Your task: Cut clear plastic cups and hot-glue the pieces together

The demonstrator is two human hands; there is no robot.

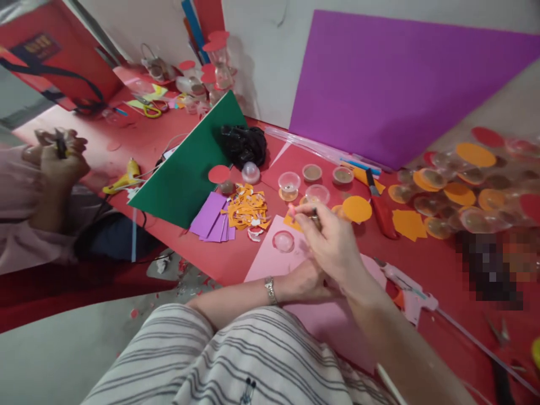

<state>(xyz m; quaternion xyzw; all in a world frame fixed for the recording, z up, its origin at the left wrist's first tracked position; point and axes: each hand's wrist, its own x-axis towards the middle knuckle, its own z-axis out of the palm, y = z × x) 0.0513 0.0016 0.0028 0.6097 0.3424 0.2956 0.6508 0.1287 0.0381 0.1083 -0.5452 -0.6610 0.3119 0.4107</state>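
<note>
My right hand point(327, 242) is closed in a pinch, with a small pink-tipped object point(292, 210) at its fingertips. A dark, brassy bit shows between its fingers; its kind is unclear. Below that hand lies my left hand point(307, 281), palm side hidden and fingers covered by the right wrist. A clear round plastic lid or cup point(283, 241) rests on the pink sheet point(264, 261), left of my right hand. Just beyond are a clear cup on an orange base point(289, 184), another clear cup point(317, 195) and an orange disc point(357, 209).
Orange paper scraps point(247, 207) and purple paper pieces point(211, 216) lie left, before a green board point(185, 169). To the right are a red-handled cutter point(383, 216), a glue gun point(409, 289) and stacked clear cups point(447, 191). A co-worker's hands point(63, 154) hold a tool.
</note>
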